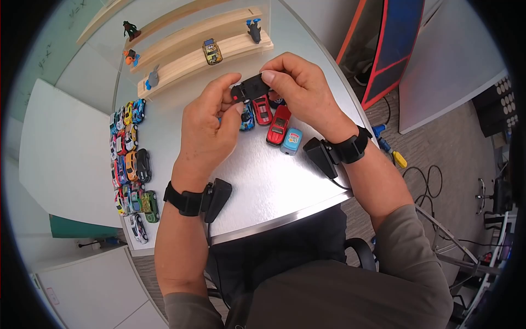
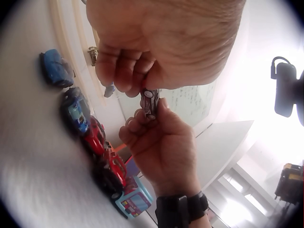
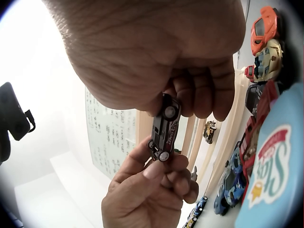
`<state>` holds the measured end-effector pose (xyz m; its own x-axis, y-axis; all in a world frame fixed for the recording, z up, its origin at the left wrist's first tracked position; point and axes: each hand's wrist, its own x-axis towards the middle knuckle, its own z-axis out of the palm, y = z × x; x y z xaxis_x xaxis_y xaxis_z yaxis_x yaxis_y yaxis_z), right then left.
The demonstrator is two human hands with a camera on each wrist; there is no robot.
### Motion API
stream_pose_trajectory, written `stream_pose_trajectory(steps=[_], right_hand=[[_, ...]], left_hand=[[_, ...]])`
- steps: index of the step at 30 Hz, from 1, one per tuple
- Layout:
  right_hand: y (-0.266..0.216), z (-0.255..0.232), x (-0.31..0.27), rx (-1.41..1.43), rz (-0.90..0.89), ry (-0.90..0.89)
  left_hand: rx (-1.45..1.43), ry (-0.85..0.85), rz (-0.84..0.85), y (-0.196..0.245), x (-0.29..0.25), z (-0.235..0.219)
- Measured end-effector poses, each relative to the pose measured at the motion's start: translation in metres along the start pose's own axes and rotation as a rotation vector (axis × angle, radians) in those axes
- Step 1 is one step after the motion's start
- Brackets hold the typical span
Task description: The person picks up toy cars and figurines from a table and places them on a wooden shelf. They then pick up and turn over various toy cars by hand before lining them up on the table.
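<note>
A small toy car (image 1: 253,88) is raised above the table, its black underside turned up towards the head view. My left hand (image 1: 209,123) pinches one end of it between thumb and fingers; my right hand (image 1: 304,90) grips the other end. Wheels and a dark, printed side of the car (image 3: 165,130) show between both hands in the right wrist view. Below the hands lie red cars (image 1: 278,126), a blue car (image 1: 247,118) and a light-blue vehicle (image 1: 291,141), some partly hidden by the hands.
Rows of toy cars (image 1: 131,167) line the table's left side. At the back, a wooden tiered shelf (image 1: 186,59) bears a yellow patterned car (image 1: 212,51) and several small figures. The table's metal front edge (image 1: 263,223) is near my body.
</note>
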<state>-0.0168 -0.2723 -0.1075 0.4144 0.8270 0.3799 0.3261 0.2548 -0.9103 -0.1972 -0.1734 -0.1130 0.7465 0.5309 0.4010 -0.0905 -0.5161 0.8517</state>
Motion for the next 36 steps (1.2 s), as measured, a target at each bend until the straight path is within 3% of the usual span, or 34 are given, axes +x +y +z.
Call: stream_pose_trajectory(steps=[36], right_hand=[[0.0009, 0.0014, -0.0004, 0.009, -0.001, 0.000]], left_hand=[[0.013, 0.018, -0.008, 0.0001, 0.0006, 0.0019]])
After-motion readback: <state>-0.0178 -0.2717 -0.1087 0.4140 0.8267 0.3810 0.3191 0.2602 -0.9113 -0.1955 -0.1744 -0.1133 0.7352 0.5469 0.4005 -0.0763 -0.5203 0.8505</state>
